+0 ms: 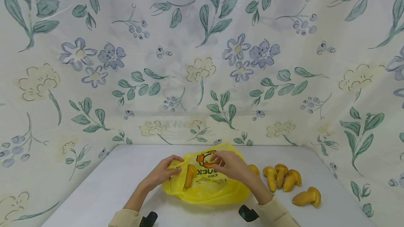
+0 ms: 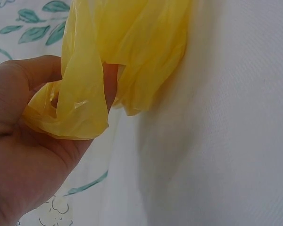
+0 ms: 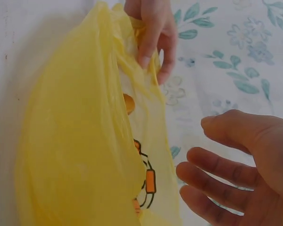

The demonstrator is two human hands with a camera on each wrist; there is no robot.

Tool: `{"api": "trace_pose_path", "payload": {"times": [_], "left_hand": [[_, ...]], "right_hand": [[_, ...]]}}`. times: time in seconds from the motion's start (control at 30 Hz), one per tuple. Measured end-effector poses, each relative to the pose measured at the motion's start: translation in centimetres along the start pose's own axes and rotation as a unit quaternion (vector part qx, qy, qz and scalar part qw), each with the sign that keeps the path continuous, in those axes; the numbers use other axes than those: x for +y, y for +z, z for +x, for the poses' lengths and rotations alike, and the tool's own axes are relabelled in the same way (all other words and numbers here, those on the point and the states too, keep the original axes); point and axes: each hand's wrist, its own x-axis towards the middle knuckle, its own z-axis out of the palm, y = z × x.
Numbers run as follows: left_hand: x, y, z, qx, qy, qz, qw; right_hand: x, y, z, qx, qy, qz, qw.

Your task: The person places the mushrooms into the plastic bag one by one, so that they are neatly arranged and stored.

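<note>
on the white table (image 1: 110,181) before floral cloth (image 1: 189,52), left grip (image 1: 164,171) holds yellow bag (image 1: 214,197), right grip (image 1: 231,165) wide.

Here's a beige left sleeve (image 1: 124,218), a matching right sleeve (image 1: 277,214), left hand (image 1: 164,173) and right hand (image 1: 233,165) both bare! Stubby, dark, rounded left camera (image 1: 148,219), and a dark right camera (image 1: 248,213) too!

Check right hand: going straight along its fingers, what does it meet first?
The yellow bag, probably: the right hand points at it in the right wrist view, though depth is unclear.
</note>
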Motion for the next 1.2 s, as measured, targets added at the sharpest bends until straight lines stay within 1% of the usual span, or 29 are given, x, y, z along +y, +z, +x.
{"api": "trace_pose_path", "payload": {"times": [0.33, 0.47, 0.57, 0.67, 0.93, 1.2], "left_hand": [[-0.1, 0.2, 0.0, 0.008, -0.016, -0.002, 0.9998], [-0.1, 0.2, 0.1, 0.005, -0.017, -0.008, 0.9998], [0.0, 0.2, 0.0, 0.002, -0.015, -0.013, 0.9998], [0.0, 0.2, 0.0, 0.004, -0.013, -0.014, 0.9998], [0.0, 0.2, -0.1, 0.007, -0.012, -0.011, 0.9998], [0.0, 0.2, -0.2, 0.003, -0.003, -0.015, 0.9999]], "right_hand": [[1.1, -1.4, -2.1, 0.012, -0.010, -0.007, 0.9999], [1.8, -1.8, -2.8, 0.032, -0.009, -0.018, 0.9993], [2.2, -2.1, -3.3, 0.053, -0.002, -0.024, 0.9983], [2.5, -2.6, -3.8, 0.066, 0.006, -0.031, 0.9973], [3.4, -3.9, -4.8, 0.068, 0.024, -0.045, 0.9964], [4.4, -4.2, -5.5, 0.065, 0.031, -0.048, 0.9963]]}}
